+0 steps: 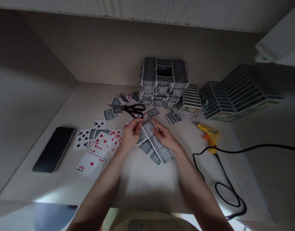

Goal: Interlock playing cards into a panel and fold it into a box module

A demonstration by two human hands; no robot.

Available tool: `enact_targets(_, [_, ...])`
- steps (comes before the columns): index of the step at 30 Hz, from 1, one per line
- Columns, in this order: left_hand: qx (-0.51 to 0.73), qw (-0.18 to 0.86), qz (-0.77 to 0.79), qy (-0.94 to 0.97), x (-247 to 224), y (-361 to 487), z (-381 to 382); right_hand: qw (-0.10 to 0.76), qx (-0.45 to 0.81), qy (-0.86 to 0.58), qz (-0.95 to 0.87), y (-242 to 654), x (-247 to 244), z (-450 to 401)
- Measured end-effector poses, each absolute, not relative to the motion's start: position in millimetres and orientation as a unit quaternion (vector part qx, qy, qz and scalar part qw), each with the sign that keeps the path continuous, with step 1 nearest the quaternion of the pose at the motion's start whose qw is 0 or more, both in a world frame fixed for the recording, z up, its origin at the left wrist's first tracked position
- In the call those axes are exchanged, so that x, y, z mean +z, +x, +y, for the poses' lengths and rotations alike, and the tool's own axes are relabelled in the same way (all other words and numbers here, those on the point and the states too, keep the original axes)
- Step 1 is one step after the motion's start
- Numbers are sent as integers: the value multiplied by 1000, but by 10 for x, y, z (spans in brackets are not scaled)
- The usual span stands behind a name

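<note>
Cards (160, 146) being held over the counter (147, 189)

Face down, in crossed strips, the cards are being pinched near their far end: at the left corner by the grip of the left hand (130, 134), on the upper strip by that of the right hand (166, 136). Beyond, loose cards (109, 115) are being partly covered by scissors (134, 112). Space is being taken up by a phone (53, 150) and face-up cards (91, 164) leftward, a glue gun (212, 138) rightward.

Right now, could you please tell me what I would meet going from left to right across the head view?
Black phone, ace of hearts, left hand, right hand, yellow glue gun.
</note>
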State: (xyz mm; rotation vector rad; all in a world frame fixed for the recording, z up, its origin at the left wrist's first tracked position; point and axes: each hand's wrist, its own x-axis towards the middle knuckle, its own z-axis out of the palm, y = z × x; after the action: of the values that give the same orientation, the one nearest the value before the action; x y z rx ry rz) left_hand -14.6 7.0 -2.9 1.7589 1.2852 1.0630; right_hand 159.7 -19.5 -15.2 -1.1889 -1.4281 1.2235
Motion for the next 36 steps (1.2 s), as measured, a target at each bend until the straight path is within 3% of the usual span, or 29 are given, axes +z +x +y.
enact_targets(8, [364, 290, 503, 728, 45, -102, 73, 446, 493, -475, -577, 1589, -183, -217])
enact_targets(24, [372, 309, 468, 739, 23, -53, 88, 441, 500, -465, -582, 1564, -88, -228])
enact_targets(36, [385, 297, 527, 697, 17, -55, 88, 470, 519, -458, -548, 1495, -89, -247])
